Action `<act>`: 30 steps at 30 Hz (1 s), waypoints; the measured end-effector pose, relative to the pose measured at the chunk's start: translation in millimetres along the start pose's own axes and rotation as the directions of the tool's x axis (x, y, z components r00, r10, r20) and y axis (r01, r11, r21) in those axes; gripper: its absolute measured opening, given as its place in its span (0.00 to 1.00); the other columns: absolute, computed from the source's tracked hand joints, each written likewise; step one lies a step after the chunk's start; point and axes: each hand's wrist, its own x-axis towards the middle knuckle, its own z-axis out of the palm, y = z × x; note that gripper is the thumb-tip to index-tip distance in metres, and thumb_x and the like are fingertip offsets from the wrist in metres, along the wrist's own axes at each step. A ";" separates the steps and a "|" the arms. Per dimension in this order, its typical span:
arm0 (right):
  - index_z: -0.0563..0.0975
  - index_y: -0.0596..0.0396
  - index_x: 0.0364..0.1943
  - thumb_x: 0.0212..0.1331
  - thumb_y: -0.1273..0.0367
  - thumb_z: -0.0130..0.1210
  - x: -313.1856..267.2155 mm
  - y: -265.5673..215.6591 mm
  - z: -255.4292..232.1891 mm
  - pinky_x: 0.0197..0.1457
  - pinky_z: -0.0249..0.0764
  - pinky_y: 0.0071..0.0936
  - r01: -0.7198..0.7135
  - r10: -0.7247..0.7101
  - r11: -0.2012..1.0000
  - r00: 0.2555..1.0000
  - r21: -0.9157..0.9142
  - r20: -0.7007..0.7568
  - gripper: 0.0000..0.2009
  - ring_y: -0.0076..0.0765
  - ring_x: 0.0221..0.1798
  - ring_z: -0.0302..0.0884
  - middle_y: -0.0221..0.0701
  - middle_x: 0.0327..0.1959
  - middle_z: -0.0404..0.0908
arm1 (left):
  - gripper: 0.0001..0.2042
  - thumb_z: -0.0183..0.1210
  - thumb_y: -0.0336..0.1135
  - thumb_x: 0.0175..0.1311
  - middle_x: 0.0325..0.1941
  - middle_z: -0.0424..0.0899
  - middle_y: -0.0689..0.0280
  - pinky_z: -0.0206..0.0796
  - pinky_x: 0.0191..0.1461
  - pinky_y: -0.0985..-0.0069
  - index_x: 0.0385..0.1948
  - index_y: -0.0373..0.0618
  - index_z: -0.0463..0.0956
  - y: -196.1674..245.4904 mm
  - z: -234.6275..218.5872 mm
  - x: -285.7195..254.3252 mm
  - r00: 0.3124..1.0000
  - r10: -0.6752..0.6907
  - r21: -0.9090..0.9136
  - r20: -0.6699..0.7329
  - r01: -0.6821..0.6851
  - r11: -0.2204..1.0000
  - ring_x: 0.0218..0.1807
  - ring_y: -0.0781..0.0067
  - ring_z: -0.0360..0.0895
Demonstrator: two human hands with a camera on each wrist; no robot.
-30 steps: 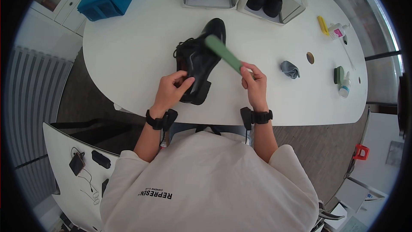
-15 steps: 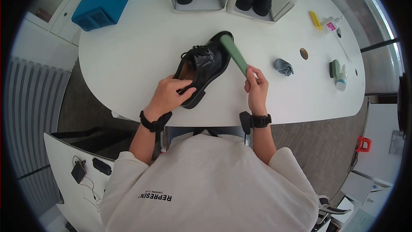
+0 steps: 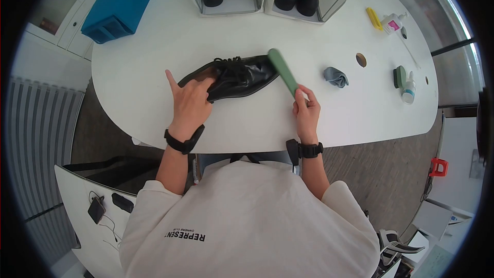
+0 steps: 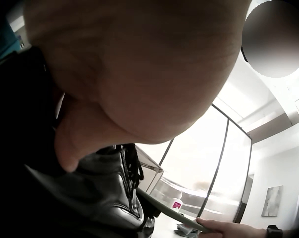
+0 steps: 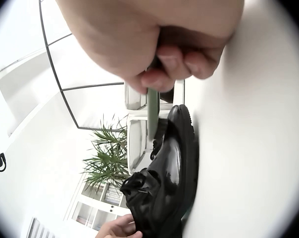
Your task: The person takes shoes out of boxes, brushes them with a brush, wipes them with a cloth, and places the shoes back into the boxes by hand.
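Note:
A black lace-up leather shoe (image 3: 252, 77) lies nearly crosswise in front of me, toe to the right. My left hand (image 3: 187, 104) grips it at the opening near the heel, some fingers inside and one finger sticking out to the left. In the left wrist view the thumb is bent against the dark leather (image 4: 102, 183). A long green-backed brush (image 3: 282, 69) is pinched by its near end in my right hand (image 3: 307, 110). Its far end is at the toe, and dark bristles (image 5: 161, 130) show beside the toe in the right wrist view.
Two open white boxes (image 3: 229, 14) with black shoes inside stand at the back, a blue case (image 3: 121, 7) to their left. On the right lie a grey cloth (image 3: 336, 77), a second green brush (image 3: 400, 77), a small bottle (image 3: 409, 90), a pump bottle (image 3: 392, 23) and a yellow item (image 3: 374, 18).
The left hand has turned the shoe clockwise, so its toe swung from pointing away to pointing right. The brush has stayed by the toe and moved slightly right with it.

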 end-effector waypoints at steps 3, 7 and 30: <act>0.78 0.58 0.46 0.65 0.65 0.53 2.6 -6.5 1.2 0.21 0.46 0.16 -0.015 0.016 1.000 0.998 0.008 -0.059 0.12 0.11 0.17 0.53 0.16 0.13 0.63 | 0.19 0.53 0.18 0.43 0.24 0.77 0.65 0.21 0.71 0.35 0.41 0.38 0.75 6.8 19.6 -4.6 0.997 0.026 0.051 -0.072 -0.022 0.998 0.32 0.63 0.76; 0.77 0.57 0.45 0.64 0.66 0.54 1.5 -7.1 1.4 0.21 0.46 0.16 -0.030 0.033 0.999 0.996 -0.041 0.088 0.11 0.12 0.16 0.53 0.16 0.12 0.64 | 0.10 0.50 0.33 0.66 0.17 0.74 0.59 0.37 0.71 0.47 0.37 0.34 0.72 13.7 30.3 3.0 0.990 0.035 -0.101 -0.136 -0.049 0.994 0.27 0.57 0.74; 0.80 0.57 0.43 0.62 0.67 0.57 8.0 -8.8 -0.8 0.22 0.49 0.14 0.041 -0.041 0.999 0.999 0.007 -0.003 0.10 0.10 0.19 0.56 0.16 0.16 0.67 | 0.18 0.41 0.43 0.72 0.14 0.71 0.59 0.53 0.66 0.57 0.28 0.39 0.71 -15.8 32.4 47.9 0.987 -0.052 -0.175 -0.152 0.025 0.984 0.25 0.55 0.72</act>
